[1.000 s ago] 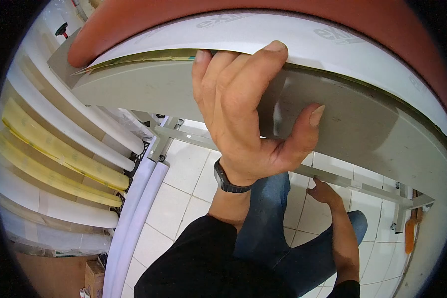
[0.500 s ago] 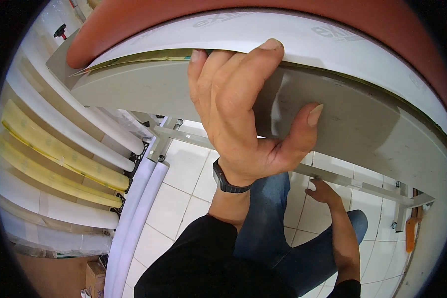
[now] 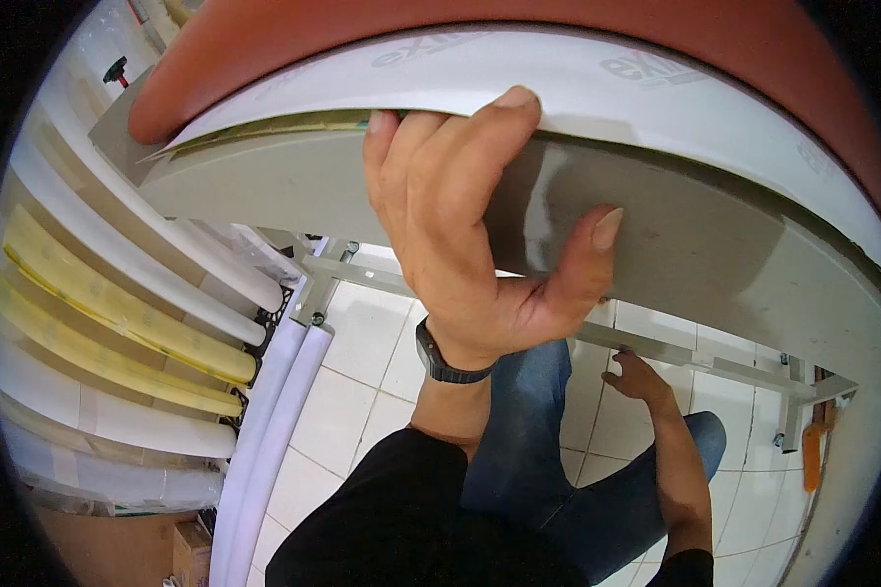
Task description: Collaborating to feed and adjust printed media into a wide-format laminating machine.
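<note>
The sheet (image 3: pixel 558 64) is grey-printed white, the big roll (image 3: pixel 734 29) red-brown.

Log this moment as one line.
left hand: at white sheet's lower edge, partly hidden | right hand: lowered, near grey bar

The white sheet (image 3: pixel 568 73) hides fingertips of the left hand (image 3: pixel 450 230).

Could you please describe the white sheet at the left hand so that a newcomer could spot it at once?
Find the big reddish-brown band arching across the top and the grey panel below it. The white sheet runs between them, the left hand at its lower edge; faint grey print on white sets it apart from both unprinted neighbours.
</note>
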Motion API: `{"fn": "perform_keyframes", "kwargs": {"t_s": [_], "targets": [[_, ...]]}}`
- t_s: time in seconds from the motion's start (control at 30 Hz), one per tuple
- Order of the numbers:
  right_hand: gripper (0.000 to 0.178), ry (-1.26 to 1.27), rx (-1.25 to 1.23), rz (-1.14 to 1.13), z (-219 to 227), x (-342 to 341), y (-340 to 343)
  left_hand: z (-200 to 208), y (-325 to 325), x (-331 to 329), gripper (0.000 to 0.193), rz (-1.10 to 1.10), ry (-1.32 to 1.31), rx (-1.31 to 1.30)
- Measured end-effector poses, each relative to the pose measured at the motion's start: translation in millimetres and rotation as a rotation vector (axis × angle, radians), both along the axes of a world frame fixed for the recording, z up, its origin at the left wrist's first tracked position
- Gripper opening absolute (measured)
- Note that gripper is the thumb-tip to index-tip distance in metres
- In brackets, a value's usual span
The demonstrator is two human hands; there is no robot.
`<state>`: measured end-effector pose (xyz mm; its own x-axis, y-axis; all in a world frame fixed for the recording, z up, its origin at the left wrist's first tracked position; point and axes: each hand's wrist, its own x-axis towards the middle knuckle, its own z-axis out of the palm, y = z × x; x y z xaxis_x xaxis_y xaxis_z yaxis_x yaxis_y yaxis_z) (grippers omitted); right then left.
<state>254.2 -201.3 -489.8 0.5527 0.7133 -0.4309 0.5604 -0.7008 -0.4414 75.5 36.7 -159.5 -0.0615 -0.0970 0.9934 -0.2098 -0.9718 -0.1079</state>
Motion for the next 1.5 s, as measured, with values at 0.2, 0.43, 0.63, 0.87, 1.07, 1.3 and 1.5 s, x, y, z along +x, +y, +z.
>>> {"fn": "perform_keyframes", "kwargs": {"t_s": [0.2, 0.43, 0.63, 0.87, 1.07, 1.3, 1.5], "targets": [[0.071, 0.020, -0.091, 0.038, -18, 2, 3, -8, -2, -18, 0.070, 0.073, 0.075, -0.092], [0.061, -0.015, -0.072, 0.125, -42, -1, 0, -15, -7, -14, 0.060, 0.007, 0.001, -0.175], [0.068, -0.030, -0.099, 0.122, -46, 4, -2, -23, -7, -5, 0.054, -0.068, 0.003, -0.205], [0.062, -0.080, 0.090, 0.045, -26, -6, 7, -21, -11, -15, 0.048, 0.019, 0.026, -0.247], [0.055, 0.001, -0.051, 0.142, -29, 5, 1, -10, -15, 11, 0.066, -0.030, -0.044, -0.178], [0.059, 0.047, -0.073, 0.142, -41, 23, 16, -12, 10, 37, 0.051, -0.064, 0.031, -0.230], [0.059, 0.037, -0.130, 0.159, -29, 21, -3, -13, -6, 39, 0.064, -0.055, 0.047, -0.272]]}}
